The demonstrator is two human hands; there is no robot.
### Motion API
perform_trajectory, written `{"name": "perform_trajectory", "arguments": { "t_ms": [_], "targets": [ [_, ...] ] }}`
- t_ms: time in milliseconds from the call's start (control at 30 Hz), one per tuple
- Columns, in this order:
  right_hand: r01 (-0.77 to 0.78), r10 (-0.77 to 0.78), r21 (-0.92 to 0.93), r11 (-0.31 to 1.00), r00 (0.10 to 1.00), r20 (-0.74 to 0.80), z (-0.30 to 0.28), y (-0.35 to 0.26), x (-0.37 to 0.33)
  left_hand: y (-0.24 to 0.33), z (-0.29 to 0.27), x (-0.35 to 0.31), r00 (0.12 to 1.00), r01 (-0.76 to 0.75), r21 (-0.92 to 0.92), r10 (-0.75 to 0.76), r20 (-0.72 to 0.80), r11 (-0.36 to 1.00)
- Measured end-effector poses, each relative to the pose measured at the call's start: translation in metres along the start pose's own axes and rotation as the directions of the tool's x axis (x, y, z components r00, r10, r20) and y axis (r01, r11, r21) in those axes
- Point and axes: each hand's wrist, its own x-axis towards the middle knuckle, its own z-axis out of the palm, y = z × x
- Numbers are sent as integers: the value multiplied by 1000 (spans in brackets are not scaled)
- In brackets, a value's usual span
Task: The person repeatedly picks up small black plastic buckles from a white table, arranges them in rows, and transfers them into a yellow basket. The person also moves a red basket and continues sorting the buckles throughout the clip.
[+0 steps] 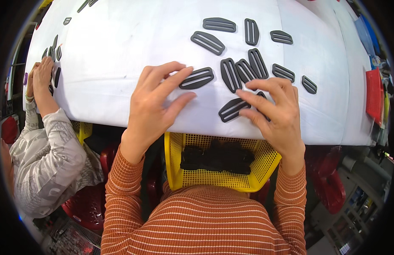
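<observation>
Several black plastic slider buckles with two slots each lie scattered on the white table. My left hand (pixel 153 95) hovers with fingers spread beside one slider buckle (pixel 198 78); its index fingertip overlaps that buckle's left end, and whether they touch I cannot tell. My right hand (pixel 278 109) is also open, its thumb and index finger apart above the right end of another slider buckle (pixel 232 110) near the table's front edge. Part of one more buckle is hidden under this hand. Just beyond it, a cluster of buckles (pixel 247 70) lies close together.
A yellow perforated basket (pixel 175 163) holding dark material sits between my lap and the white table (pixel 120 38). At the left, a co-worker in a patterned grey sleeve (pixel 63 138) handles similar black pieces. A red basket (pixel 374 94) stands past the table's right edge.
</observation>
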Motion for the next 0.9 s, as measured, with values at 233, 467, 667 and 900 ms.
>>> {"name": "perform_trajectory", "arguments": {
  "t_ms": [233, 467, 667, 900],
  "targets": [
    [143, -156, -166, 976, 985, -70, 14, -9, -23, 5, 11, -3, 994, -97, 97, 92, 51, 991],
    [-63, 48, -80, 995, 983, -175, 9, -12, -22, 7, -5, 0, 998, -56, 0, 56, 8, 998],
    [-165, 127, -260, 951, 979, -160, -2, -2, -53, -1, -1, 32, 950, -246, -55, 252, 185, 968],
    [-349, 350, 73, 934, 937, -9, -22, -1, -55, 1, 22, 60, 801, -525, 32, 481, 356, 851]
  ]
}}
